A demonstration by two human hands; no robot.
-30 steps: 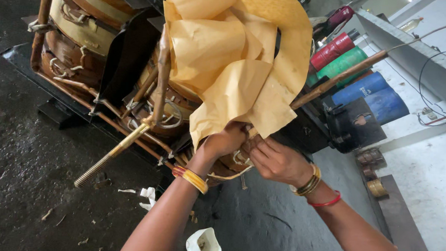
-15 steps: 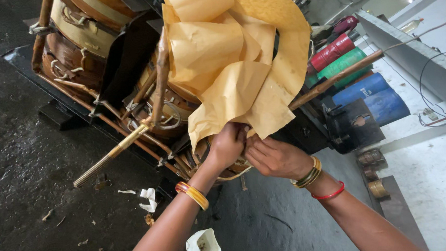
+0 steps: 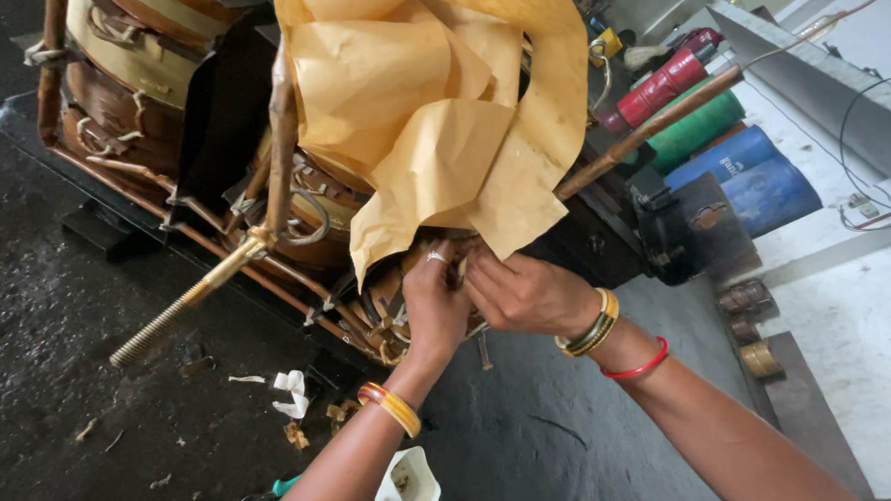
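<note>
Both arms are bare, with no sleeves. The left hand (image 3: 433,305) has a small silver ring on one finger and orange and yellow bangles at the wrist. The right hand (image 3: 529,294) has gold and dark bangles at the wrist, then one thin red bangle.

Two hands work at the coil: the left hand (image 3: 433,305) and the right hand (image 3: 529,294), their fingers (image 3: 470,267) meeting under one bundle of tan paper sheets (image 3: 432,110). One ring (image 3: 433,257) sits on a left finger. One threaded brass rod (image 3: 178,309) slants off to the left of the fingers. Four rolls (image 3: 716,142) lie to their right: red, green and two blue.
</note>
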